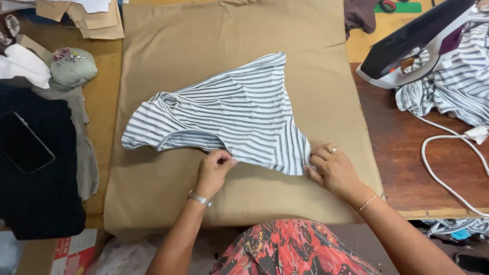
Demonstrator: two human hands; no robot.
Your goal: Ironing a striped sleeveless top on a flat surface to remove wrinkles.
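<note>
From the head camera, a grey-and-white striped garment piece [229,117] lies flat on a tan padded cloth [316,66] that covers the worktable. The left hand [214,170] pinches the piece's lower edge between thumb and fingertips. The right hand [333,170] presses on the piece's lower right corner with its fingers curled; whether they actually grip the fabric cannot be told.

At the lower left corner a red-and-white carton [74,252] sits below the table edge, partly cut off by the frame, and its print is too small to make out. Tan paper pattern pieces [97,20] lie at the top left, near a pale green pincushion [73,67]. A dark phone [23,142] rests on black fabric [41,203]. At the right, a white-and-purple iron [417,43] stands tilted on a heap of striped fabric [458,81], its white cord [448,178] looping over the wooden table and out of frame.
</note>
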